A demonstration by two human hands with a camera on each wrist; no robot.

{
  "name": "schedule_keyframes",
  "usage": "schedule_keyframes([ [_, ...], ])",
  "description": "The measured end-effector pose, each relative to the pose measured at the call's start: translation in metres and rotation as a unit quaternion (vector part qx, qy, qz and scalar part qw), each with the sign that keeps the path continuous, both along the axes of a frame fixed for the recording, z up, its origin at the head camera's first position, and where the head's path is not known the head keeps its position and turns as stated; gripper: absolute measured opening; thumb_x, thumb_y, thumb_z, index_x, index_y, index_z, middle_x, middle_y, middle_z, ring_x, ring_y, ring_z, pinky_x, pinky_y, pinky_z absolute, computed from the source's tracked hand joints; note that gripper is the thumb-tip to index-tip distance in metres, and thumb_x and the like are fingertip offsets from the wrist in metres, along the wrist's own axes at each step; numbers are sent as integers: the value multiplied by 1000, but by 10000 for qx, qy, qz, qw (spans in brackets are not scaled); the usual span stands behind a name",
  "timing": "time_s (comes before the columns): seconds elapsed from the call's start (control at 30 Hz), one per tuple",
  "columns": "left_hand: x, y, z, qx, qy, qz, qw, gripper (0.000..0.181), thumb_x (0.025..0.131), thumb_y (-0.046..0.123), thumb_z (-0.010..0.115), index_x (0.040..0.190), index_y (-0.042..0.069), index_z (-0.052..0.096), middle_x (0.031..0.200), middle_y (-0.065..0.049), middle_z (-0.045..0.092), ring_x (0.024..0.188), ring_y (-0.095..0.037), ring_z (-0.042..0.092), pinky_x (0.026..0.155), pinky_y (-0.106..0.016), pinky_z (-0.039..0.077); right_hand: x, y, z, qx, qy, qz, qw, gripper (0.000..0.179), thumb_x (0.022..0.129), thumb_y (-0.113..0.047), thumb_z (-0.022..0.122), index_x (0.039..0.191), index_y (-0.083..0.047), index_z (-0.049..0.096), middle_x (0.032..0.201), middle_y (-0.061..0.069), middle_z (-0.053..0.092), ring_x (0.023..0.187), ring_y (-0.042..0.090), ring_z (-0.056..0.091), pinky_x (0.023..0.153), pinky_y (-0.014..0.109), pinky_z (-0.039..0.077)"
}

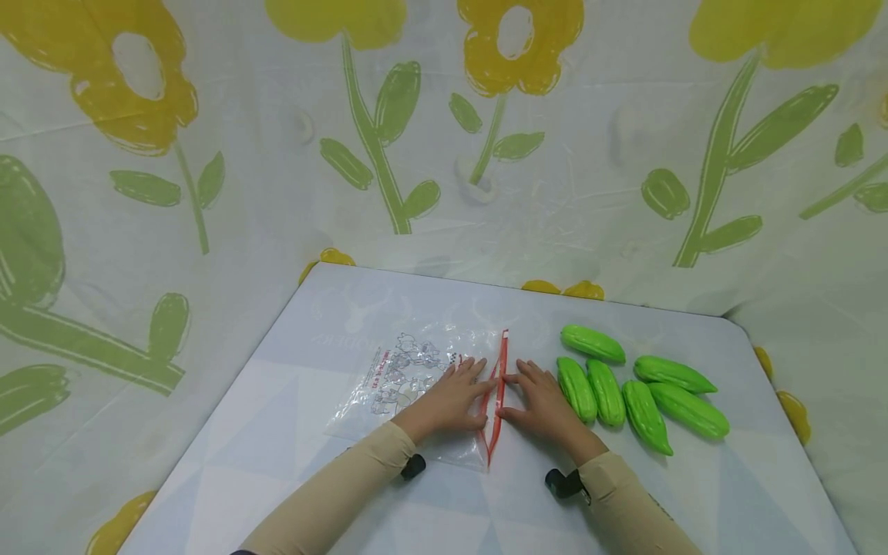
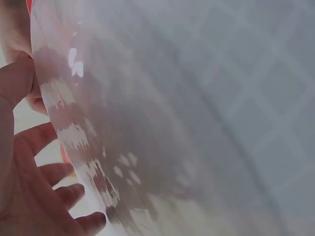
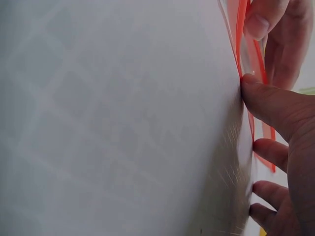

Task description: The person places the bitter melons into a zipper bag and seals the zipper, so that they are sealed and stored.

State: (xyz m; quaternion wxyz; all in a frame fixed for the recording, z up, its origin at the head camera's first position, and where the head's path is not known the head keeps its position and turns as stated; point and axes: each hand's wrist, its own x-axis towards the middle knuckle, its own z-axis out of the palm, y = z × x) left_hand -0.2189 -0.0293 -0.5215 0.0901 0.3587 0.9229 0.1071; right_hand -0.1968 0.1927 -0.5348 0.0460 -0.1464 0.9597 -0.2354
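A clear plastic zip bag (image 1: 426, 385) with printed drawings and a red zip strip (image 1: 502, 385) lies flat on the table. Its red edges stand slightly apart in the middle. My left hand (image 1: 451, 397) rests on the bag beside the left red edge, fingers spread and fairly straight. From the other side my right hand (image 1: 544, 405) touches the red strip with thumb and index fingertip. In the right wrist view the right thumb (image 3: 270, 103) presses at the red edge. Several bright green, ridged, gourd-like vegetables (image 1: 603, 391) lie just right of my right hand.
The white table (image 1: 277, 432) has a pale pattern and rounded corners. A flower-printed curtain (image 1: 583, 177) hangs behind it and at both sides. Dark wrist cameras (image 1: 565, 484) sit under the sleeves, close to the tabletop.
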Motion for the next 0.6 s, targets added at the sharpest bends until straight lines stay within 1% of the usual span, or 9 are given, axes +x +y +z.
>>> schedule_keyframes([
  [0.13, 0, -1, 1, -15, 19, -119, 9999, 73, 92, 40, 66, 157, 18, 41, 167, -4, 28, 155, -29, 19, 124, -52, 19, 0, 0, 0, 22, -24, -15, 10000, 67, 85, -51, 78, 139, -14, 62, 161, 17, 36, 152, 39, 23, 123, 57, 15],
  [0.33, 0, 1, 3, -14, -77, -222, 9997, 66, 96, 37, 63, 156, 19, 44, 164, 1, 34, 154, -27, 21, 123, -55, 20, 0, 0, -1, 10, -37, -31, 10000, 67, 85, -51, 78, 139, -14, 61, 162, 16, 36, 153, 39, 21, 123, 57, 14],
  [0.43, 1, 1, 3, -39, -54, -220, 9997, 64, 98, 40, 60, 155, 17, 45, 163, 1, 37, 154, -26, 22, 122, -54, 21, 0, 0, 0, -3, -62, -48, 10000, 67, 85, -50, 79, 140, -14, 61, 162, 16, 35, 153, 38, 21, 123, 57, 13],
  [0.53, 2, 2, 4, -12, -62, -140, 9999, 67, 100, 48, 57, 156, 14, 44, 163, 0, 37, 154, -25, 22, 123, -52, 21, 1, 0, 0, 14, -63, -39, 10000, 67, 86, -49, 79, 140, -14, 61, 162, 16, 35, 153, 39, 20, 123, 57, 13],
  [0.6, 3, 3, 5, 42, -2, -60, 10000, 71, 100, 53, 55, 156, 11, 43, 162, -2, 39, 153, -24, 24, 123, -49, 21, 1, 0, 1, 46, -52, -32, 10000, 67, 86, -49, 79, 140, -14, 61, 162, 17, 35, 153, 39, 20, 123, 57, 13],
])
